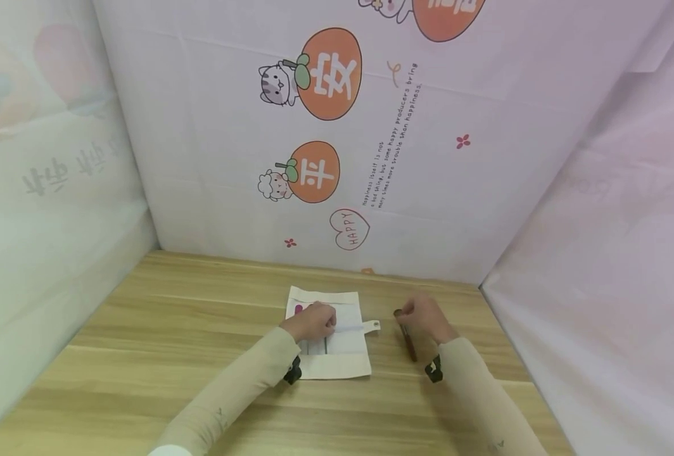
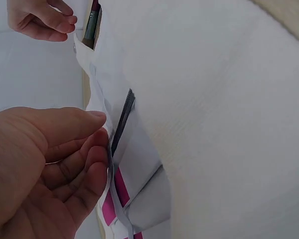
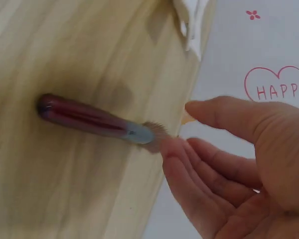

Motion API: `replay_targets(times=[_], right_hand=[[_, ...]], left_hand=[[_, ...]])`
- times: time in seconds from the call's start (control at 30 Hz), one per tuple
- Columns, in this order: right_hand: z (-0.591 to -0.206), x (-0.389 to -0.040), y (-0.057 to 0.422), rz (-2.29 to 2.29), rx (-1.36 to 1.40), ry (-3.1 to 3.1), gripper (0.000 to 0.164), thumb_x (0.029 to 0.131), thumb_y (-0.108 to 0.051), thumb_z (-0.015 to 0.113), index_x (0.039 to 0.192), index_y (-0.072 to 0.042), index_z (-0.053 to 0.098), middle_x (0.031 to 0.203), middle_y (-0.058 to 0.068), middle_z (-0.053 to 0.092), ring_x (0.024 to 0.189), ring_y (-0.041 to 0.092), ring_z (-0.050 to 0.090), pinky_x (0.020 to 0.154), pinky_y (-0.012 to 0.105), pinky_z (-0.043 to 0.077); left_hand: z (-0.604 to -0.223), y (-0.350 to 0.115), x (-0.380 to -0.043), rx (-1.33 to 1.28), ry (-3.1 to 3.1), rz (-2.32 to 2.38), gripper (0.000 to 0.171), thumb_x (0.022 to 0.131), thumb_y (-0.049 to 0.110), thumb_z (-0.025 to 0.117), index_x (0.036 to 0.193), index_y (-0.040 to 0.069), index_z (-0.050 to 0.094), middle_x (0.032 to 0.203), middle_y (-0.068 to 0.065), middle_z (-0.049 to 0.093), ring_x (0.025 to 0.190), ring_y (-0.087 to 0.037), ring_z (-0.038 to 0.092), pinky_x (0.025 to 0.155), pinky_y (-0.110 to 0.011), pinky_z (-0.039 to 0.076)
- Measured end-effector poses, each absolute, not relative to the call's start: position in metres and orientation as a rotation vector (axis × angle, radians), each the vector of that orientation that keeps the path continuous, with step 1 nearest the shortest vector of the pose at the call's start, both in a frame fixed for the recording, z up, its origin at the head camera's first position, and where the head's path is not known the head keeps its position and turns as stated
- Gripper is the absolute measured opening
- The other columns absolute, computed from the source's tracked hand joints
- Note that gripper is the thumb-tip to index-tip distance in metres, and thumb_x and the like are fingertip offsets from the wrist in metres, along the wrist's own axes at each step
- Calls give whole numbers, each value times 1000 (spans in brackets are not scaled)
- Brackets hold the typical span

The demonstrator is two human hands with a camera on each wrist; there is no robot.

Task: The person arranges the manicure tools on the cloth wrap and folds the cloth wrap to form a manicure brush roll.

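Observation:
A white fabric brush roll (image 1: pixel 345 366) with a snap tab (image 1: pixel 372 326) lies unfolded on the table. My left hand (image 1: pixel 314 322) is over its left part; in the left wrist view the thumb and fingertips pinch the edge of an inner layer. A thin dark tip (image 2: pixel 122 119) pokes out of a pocket beside those fingers. To the right of the roll lies a makeup brush (image 3: pixel 87 117) with a dark red handle, a silver ferrule and brown bristles. My right hand (image 1: pixel 426 316) reaches over its bristle end, thumb apart from the fingers and fingertips close to the bristles.
The wood-grain table (image 1: pixel 200 316) is bounded by white printed cloth walls (image 1: pixel 211 158) at the back and both sides. Pink patches (image 2: pixel 120 186) show on the roll's inner layers. Each wrist wears a small black camera (image 1: pixel 434 368).

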State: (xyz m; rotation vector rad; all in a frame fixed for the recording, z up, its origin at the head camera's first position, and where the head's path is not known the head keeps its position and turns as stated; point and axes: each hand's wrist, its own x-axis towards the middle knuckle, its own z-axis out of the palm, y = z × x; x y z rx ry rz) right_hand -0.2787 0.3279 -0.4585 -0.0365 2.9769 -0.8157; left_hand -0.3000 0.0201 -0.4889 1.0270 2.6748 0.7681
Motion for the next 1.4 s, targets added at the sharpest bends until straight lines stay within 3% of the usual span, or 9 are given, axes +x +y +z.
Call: replay_targets(times=[0.03, 0.1, 0.2, 0.27, 0.4, 0.73, 1.07, 1.4], right_hand=[[-460, -278, 329, -802, -45, 2994, 15, 94, -13, 77, 95, 2, 75, 109, 18, 72, 89, 25, 66, 72, 37, 58], [-463, -276, 328, -786, -19, 3004, 22, 95, -13, 76, 78, 0, 70, 88, 13, 69, 72, 19, 58, 59, 30, 50], [-467, -277, 325, -756, 48, 3005, 45, 93, -15, 76, 56, -10, 52, 59, -2, 48, 52, 11, 38, 46, 24, 33], [-470, -280, 323, -751, 103, 2983, 55, 91, -15, 77, 50, -15, 41, 49, -7, 32, 46, 8, 27, 42, 23, 25], [-474, -285, 319, -679, 162, 2996, 53, 85, -16, 80, 51, -17, 40, 48, -9, 32, 46, 7, 28, 43, 22, 26], [-474, -299, 315, -552, 204, 2977, 44, 84, -19, 83, 56, -14, 50, 55, -5, 41, 51, 10, 36, 46, 24, 34], [-458, -307, 312, -787, 135, 2935, 56, 90, -21, 78, 50, -18, 40, 47, -10, 33, 46, 7, 27, 44, 24, 27], [-430, -315, 289, -889, 31, 2912, 50, 92, -20, 74, 51, -17, 45, 48, -5, 48, 45, 8, 35, 49, 24, 34]], left_hand=[[-490, 20, -300, 1029, 2679, 757, 8, 98, 1, 64, 102, 0, 71, 95, -6, 70, 91, -16, 58, 94, -39, 54], [-492, 20, -301, 1028, 2683, 738, 7, 98, 3, 65, 102, 2, 71, 95, -4, 70, 93, -16, 58, 96, -39, 53], [-494, 20, -302, 1020, 2686, 733, 5, 99, 5, 66, 99, 4, 71, 94, -3, 70, 92, -16, 59, 96, -40, 52], [-495, 19, -302, 1014, 2692, 737, 5, 99, 5, 67, 96, 6, 70, 91, -2, 69, 89, -15, 59, 93, -38, 52], [-496, 19, -302, 999, 2686, 777, 9, 98, 4, 67, 90, 8, 68, 83, 1, 64, 81, -12, 55, 88, -35, 48], [-497, 19, -300, 1057, 2685, 838, 15, 98, -1, 65, 85, 6, 64, 77, 2, 57, 76, -11, 50, 75, -27, 43], [-492, 16, -303, 997, 2664, 821, 16, 98, 1, 66, 84, 9, 62, 81, 3, 56, 84, -14, 52, 80, -31, 45], [-493, 13, -306, 1000, 2649, 820, 15, 100, 1, 65, 87, 9, 63, 85, 1, 60, 85, -14, 53, 82, -32, 46]])
